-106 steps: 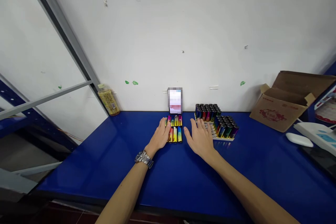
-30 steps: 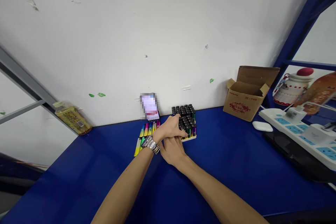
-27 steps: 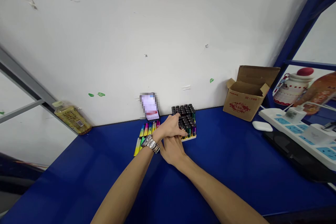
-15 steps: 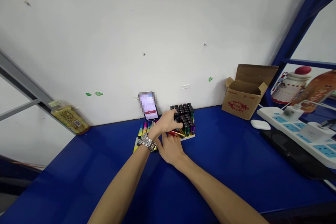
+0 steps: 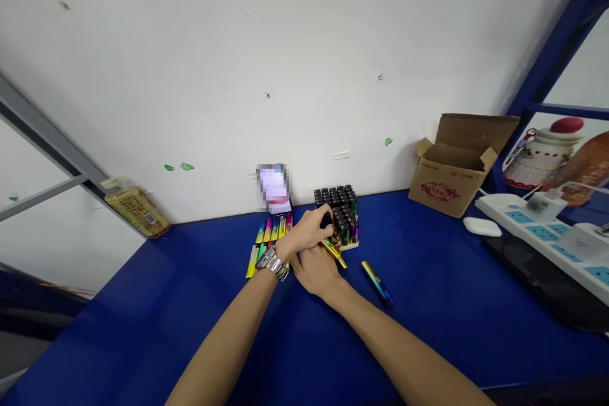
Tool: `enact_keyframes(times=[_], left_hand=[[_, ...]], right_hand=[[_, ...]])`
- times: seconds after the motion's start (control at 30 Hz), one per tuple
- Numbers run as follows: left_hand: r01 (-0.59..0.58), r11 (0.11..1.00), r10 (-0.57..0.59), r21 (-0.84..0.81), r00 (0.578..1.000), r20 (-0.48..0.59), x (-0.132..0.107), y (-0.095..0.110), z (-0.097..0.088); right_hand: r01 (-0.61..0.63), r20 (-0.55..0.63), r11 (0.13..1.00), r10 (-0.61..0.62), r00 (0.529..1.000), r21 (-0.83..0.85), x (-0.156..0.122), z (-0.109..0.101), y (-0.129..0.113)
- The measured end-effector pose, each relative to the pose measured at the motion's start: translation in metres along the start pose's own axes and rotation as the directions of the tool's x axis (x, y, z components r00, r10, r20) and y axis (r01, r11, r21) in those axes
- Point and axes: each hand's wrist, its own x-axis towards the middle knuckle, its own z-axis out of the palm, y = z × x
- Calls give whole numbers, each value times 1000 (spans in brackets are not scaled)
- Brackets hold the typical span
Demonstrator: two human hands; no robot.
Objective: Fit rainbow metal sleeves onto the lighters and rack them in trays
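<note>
My left hand (image 5: 308,229), with a metal watch on its wrist, closes on a black-topped tube (image 5: 326,220) at the front left of a tray of upright tubes (image 5: 345,203). Crossed beneath it is my right hand (image 5: 318,268), its fingertips partly hidden. A shiny gold tube (image 5: 335,254) sticks out from the fingers of my right hand, pointing right and toward me. To its right, a gold-and-blue tube (image 5: 377,282) lies on the table. Several flat multicoloured tubes (image 5: 263,231) lie in rows left of my hands, partly covered by my left wrist.
A phone (image 5: 275,187) leans on the wall behind the rows. An open cardboard box (image 5: 442,181), a white case (image 5: 482,226), a black pouch (image 5: 528,276) and a power strip (image 5: 537,225) are on the right. A bottle (image 5: 137,209) leans at the far left of the blue table (image 5: 304,342).
A gold-and-blue tube now lies on the table right of my hands. A gold tube shows at my right hand where a red-and-gold one showed before. The view has shifted slightly.
</note>
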Motion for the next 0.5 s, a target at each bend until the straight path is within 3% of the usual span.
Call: enact_keyframes(times=[0.07, 0.2, 0.37, 0.5], left_hand=[[-18, 1000, 19, 3, 999, -30, 0, -1, 0], [56, 997, -61, -61, 993, -96, -2, -4, -4], [18, 967, -88, -255, 960, -265, -13, -13, -19], [71, 865, -225, -497, 940, -258, -35, -24, -28]], right_hand=[[7, 7, 1000, -7, 1000, 14, 0, 0, -1], [-8, -64, 999, 5, 998, -51, 0, 3, -1], [-23, -176, 996, 8, 984, -85, 1, 13, 3], [-64, -183, 989, 39, 982, -134, 3, 15, 7]])
